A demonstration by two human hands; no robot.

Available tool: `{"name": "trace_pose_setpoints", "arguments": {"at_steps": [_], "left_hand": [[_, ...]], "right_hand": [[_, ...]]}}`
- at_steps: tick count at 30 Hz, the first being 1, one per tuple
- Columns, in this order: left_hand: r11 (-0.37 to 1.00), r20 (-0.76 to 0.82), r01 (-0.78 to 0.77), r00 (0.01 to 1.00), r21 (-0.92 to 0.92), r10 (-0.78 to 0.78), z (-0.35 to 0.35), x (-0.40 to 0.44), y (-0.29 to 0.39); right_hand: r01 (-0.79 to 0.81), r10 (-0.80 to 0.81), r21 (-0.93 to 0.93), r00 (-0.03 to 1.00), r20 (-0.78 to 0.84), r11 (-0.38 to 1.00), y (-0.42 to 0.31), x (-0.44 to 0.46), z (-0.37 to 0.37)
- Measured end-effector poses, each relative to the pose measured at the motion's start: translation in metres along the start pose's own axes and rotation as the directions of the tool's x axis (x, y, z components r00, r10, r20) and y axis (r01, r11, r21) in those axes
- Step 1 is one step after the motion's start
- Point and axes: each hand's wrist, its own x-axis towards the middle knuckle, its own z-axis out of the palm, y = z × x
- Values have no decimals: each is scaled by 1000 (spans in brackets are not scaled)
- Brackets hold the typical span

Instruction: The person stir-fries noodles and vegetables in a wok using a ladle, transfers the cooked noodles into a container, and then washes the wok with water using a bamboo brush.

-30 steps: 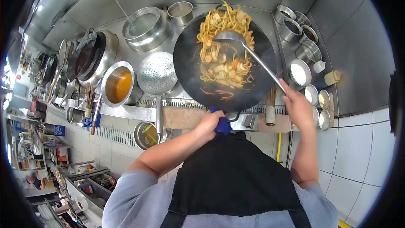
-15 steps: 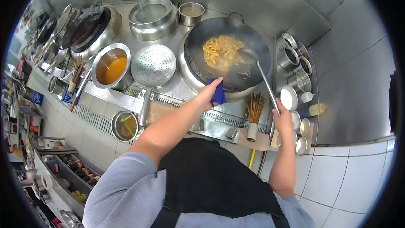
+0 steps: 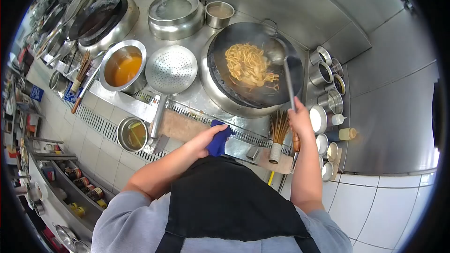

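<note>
Brown noodles (image 3: 247, 63) lie in a heap in the dark wok (image 3: 222, 82) on the right-hand burner. My right hand (image 3: 301, 119) is closed round the handle of a ladle (image 3: 289, 80), whose bowl is inside the wok at the right of the noodles. The ladle's wooden grip end shows below that hand. My left hand (image 3: 208, 139) grips a folded blue cloth (image 3: 219, 139) in front of my apron, apart from the wok. A bamboo brush (image 3: 278, 133) stands between my right hand and the counter's front edge.
Left of the wok lie a perforated strainer (image 3: 171, 69) and a pot of orange liquid (image 3: 123, 69). Behind are a water-filled steel basin (image 3: 174, 11) and a small steel pot (image 3: 219, 15). Several seasoning containers (image 3: 320, 73) line the right side. Another wok (image 3: 96, 26) sits far left.
My left hand with the blue cloth has come away from the wok's rim, back toward my body. The ladle has swung up and away from the noodles, and the noodles are more heaped.
</note>
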Motion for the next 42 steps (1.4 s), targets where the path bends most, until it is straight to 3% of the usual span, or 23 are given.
{"name": "trace_pose_setpoints", "arguments": {"at_steps": [1,4,6,9,10,12,13,14,15,17,18,20,21,23,24,26,27,29,37,39,40,42], "left_hand": [[1000,-3,-3,1000,-8,3,0,-2,0],[999,-59,-17,998,-41,14,-1,-7,2],[999,-17,-35,999,-11,34,-3,-6,-1],[1000,-25,-5,1000,-27,4,-2,-2,-2],[1000,-25,0,1000,-23,0,-2,-1,-1],[1000,-42,-19,999,-16,18,-1,3,-1],[1000,-40,-14,999,-14,14,0,3,0],[1000,-32,-25,999,-8,25,0,2,2],[999,-24,-38,999,-3,38,0,0,5],[999,-11,-38,999,-2,38,2,-3,9],[999,-2,-40,999,-2,40,2,-4,10],[999,-26,-34,999,-2,33,2,-2,11],[1000,-45,-24,999,-2,24,2,-1,11],[999,-55,-40,998,7,41,-2,6,8],[998,-58,-53,997,22,54,-3,10,7],[996,-56,-76,995,45,79,-1,15,7],[993,-52,-103,993,64,107,1,18,7],[993,-50,-97,994,73,101,9,19,9],[993,-53,-104,993,59,107,25,25,21],[992,-67,-112,991,65,116,23,24,22],[991,-70,-115,990,64,119,22,22,23],[994,-53,-98,993,53,101,18,17,24]], "right_hand": [[-99,99,5,995,-8,995,-19,5,-8],[-53,50,-53,997,-61,997,-17,45,-4],[-56,54,27,997,53,998,-23,60,5],[-144,65,185,925,375,972,-35,62,12],[-147,68,188,925,373,971,-37,58,7],[91,-39,-89,883,468,992,-41,49,-16],[86,-35,-90,885,465,992,-33,45,-28],[449,-333,-255,858,392,856,-22,39,-42],[706,-602,-425,707,372,567,-15,30,-51],[524,-452,-764,824,343,375,-44,-11,-77],[525,-453,-763,823,343,377,-40,-22,-87],[422,-501,-879,823,268,223,-24,-36,-109],[428,-503,-876,820,272,223,-21,-47,-113],[282,-320,-849,937,142,447,-13,-70,-118],[281,-318,-848,937,142,450,-5,-80,-118],[218,-303,-669,953,-11,711,15,-98,-113],[210,-270,-600,963,-10,772,37,-99,-111],[-14,-4,-516,999,-35,857,55,-104,-102],[-63,34,-481,997,-68,874,49,-125,-95],[-37,23,-447,999,-37,894,38,-125,-113],[83,-92,-348,996,-9,934,36,-126,-124],[52,-31,-321,997,71,946,8,-136,-156]]}}
